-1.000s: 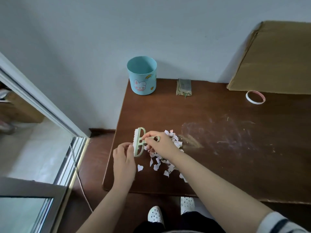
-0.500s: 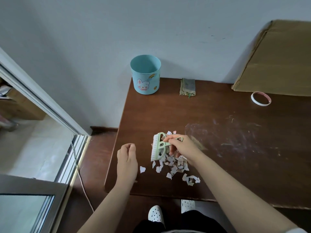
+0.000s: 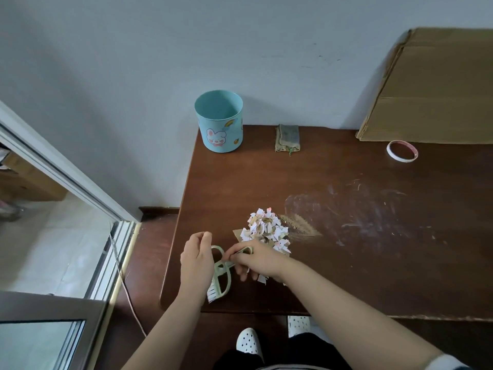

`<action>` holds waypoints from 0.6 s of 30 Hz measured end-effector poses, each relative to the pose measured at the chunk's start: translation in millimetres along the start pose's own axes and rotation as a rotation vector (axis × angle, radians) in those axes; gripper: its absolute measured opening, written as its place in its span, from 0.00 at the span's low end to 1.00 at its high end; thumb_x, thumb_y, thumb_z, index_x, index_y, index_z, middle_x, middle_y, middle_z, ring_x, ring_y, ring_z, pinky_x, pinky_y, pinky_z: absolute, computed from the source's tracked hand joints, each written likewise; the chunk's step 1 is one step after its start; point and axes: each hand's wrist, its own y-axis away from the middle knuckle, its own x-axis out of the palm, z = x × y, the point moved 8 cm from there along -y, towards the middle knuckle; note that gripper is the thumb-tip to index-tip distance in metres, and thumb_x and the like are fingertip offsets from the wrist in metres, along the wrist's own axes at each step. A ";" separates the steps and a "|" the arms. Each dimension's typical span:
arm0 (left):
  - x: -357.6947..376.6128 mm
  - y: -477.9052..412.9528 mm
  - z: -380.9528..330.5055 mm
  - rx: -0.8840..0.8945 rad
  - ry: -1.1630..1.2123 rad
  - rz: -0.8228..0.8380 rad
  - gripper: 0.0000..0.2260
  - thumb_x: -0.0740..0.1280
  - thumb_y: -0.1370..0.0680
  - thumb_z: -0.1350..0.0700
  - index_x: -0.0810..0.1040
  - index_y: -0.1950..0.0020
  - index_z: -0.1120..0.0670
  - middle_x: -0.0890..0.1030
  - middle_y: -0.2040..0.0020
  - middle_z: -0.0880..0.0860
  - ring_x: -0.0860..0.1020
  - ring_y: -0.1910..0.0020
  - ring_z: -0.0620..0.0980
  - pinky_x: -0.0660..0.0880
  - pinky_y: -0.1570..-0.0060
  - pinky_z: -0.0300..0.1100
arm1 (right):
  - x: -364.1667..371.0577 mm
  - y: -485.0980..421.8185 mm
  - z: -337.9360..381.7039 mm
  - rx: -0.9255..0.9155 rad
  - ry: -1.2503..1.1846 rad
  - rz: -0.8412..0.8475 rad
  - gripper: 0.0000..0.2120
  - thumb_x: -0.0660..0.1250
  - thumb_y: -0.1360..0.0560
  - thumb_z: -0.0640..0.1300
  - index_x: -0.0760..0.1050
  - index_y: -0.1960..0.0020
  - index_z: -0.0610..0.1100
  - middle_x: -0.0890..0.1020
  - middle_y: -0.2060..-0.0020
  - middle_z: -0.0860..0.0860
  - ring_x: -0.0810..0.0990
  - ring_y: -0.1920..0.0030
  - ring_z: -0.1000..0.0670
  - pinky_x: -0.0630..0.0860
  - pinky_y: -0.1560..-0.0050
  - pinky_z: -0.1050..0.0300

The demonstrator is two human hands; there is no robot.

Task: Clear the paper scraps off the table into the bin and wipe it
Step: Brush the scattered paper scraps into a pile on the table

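Your paper scraps (image 3: 266, 231) lie heaped in one pile at lower centre of the desk (image 3: 346, 276). None is in the bin (image 3: 218, 121), which stands well apart at upper centre. Smears show right of the pile and the cloth (image 3: 287, 137) lies folded near the bin, so I judge binning and wiping both outstanding. Your right hand (image 3: 256, 260) has its grip clamped on the green brush (image 3: 221, 267), just below the pile. Your left hand (image 3: 197, 260) sits against the brush, fingers curled; whether its grip holds anything, I cannot tell.
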 end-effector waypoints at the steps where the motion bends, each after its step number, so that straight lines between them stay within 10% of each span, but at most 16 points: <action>1: 4.2 1.1 -0.2 -0.005 -0.007 0.012 0.12 0.56 0.20 0.49 0.76 0.43 0.52 0.77 0.44 0.49 0.71 0.39 0.51 0.67 0.36 0.52 | -9.0 2.7 -3.9 0.016 -0.006 -0.023 0.10 0.58 0.22 0.40 0.78 0.53 0.49 0.75 0.71 0.51 0.76 0.72 0.54 0.65 0.76 0.65; 12: 52.7 10.2 -30.9 0.056 -0.008 0.129 0.11 0.56 0.19 0.51 0.76 0.45 0.54 0.77 0.48 0.49 0.75 0.47 0.46 0.68 0.52 0.39 | -90.3 51.7 -6.8 0.001 -0.070 -0.213 0.12 0.59 0.23 0.38 0.80 0.54 0.46 0.77 0.73 0.51 0.74 0.74 0.53 0.65 0.77 0.65; 18: 86.1 20.1 -43.1 0.067 -0.019 0.252 0.12 0.56 0.19 0.48 0.75 0.46 0.51 0.78 0.50 0.48 0.74 0.49 0.43 0.70 0.51 0.42 | -137.0 101.8 9.1 0.015 0.338 -0.339 0.09 0.63 0.24 0.44 0.79 0.60 0.46 0.80 0.72 0.50 0.75 0.73 0.55 0.70 0.72 0.69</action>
